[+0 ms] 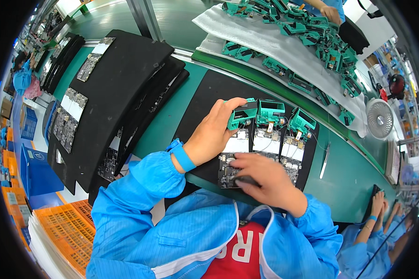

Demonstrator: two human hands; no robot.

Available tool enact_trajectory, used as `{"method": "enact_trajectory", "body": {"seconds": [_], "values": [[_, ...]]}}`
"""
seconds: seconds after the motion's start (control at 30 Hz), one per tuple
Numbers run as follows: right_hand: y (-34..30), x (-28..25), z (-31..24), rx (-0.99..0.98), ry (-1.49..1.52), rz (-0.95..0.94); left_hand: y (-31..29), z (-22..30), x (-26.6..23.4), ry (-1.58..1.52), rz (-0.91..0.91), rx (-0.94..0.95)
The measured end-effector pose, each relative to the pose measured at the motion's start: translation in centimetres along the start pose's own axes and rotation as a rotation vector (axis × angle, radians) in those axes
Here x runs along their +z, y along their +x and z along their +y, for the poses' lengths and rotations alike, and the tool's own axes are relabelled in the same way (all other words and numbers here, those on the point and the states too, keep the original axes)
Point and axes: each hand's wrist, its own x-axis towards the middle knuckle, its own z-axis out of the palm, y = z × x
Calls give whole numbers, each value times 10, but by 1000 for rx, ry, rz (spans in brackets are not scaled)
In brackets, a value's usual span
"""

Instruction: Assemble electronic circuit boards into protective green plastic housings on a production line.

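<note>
My left hand (pixel 208 135) grips a green plastic housing (pixel 243 115), fingers over its top and thumb below, behind the leftmost circuit board (pixel 227 174). Over the lower part of that board is my right hand (pixel 270 179), blurred, its fingers curled about a small dark object whose kind I cannot make out. Beside it lie a middle circuit board (pixel 267 141) and a right circuit board (pixel 293 149), each with a white patch. Thin wires run from them to a second green housing (pixel 271 108) and a third green housing (pixel 302 122). All rest on a black foam mat (pixel 209 100).
Layered black foam sheets (pixel 125 83) bearing circuit boards stand at left. Metal tweezers (pixel 325 160) lie to the right. Many green housings (pixel 312 35) sit on white foam sheets (pixel 260 39) at the back, near another person's hand (pixel 330 14). A white fan (pixel 379 118) stands at right.
</note>
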Motion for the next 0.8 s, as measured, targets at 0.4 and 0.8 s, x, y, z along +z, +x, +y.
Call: {"method": "enact_trajectory", "body": {"seconds": [0.4, 0.8], "values": [[50, -10, 32, -124, -634, 100, 8, -4, -12, -118, -71, -24], [53, -1, 30, -88, -686, 90, 5, -1, -14, -107, -66, -33]]}}
